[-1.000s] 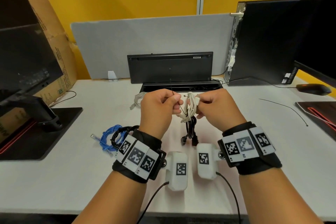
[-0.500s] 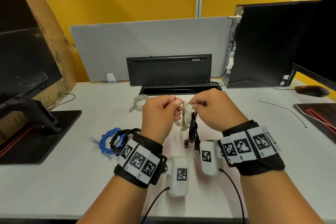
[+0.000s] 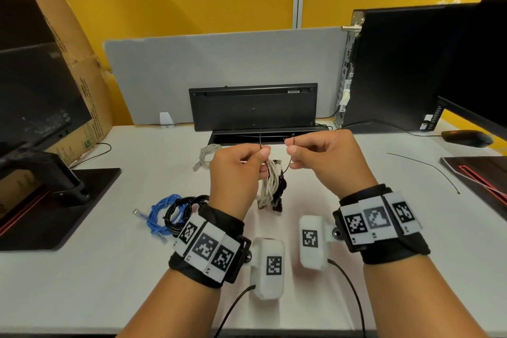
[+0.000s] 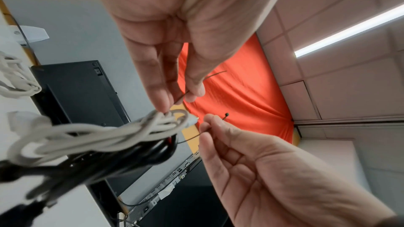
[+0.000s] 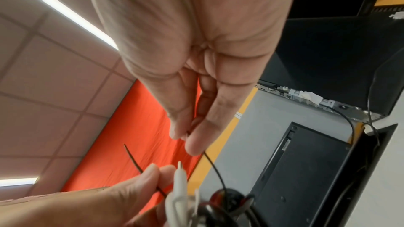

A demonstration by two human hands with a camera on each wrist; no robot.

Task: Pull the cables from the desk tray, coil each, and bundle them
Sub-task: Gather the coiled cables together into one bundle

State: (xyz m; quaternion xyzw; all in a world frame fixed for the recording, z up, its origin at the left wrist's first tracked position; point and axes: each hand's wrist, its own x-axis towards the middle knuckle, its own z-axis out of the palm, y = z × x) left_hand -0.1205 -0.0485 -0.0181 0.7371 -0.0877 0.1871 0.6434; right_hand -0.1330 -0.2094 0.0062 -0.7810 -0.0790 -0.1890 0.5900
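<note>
A bundle of a coiled white cable (image 3: 270, 184) and a coiled black cable (image 3: 279, 195) hangs above the desk between my hands. A thin black tie (image 3: 286, 166) loops around its top. My left hand (image 3: 264, 151) pinches one end of the tie between thumb and forefinger, and my right hand (image 3: 290, 149) pinches the other end. In the left wrist view the white cable (image 4: 104, 130) lies over the black cable (image 4: 113, 160), touching my left fingertips (image 4: 164, 104). The right wrist view shows my right hand (image 5: 186, 137) on the tie (image 5: 215, 168).
A blue cable coil (image 3: 162, 214) and a black coil (image 3: 186, 207) lie on the desk at the left. Another white cable (image 3: 205, 155) lies near the open desk tray (image 3: 238, 138). A keyboard (image 3: 252, 107) stands upright behind it. A spare tie (image 3: 428, 169) lies right. Monitors flank the desk.
My hands have drawn apart and risen slightly. The right hand no longer holds the white coil; each hand now pinches one tie end, and the bundle hangs lower between them.
</note>
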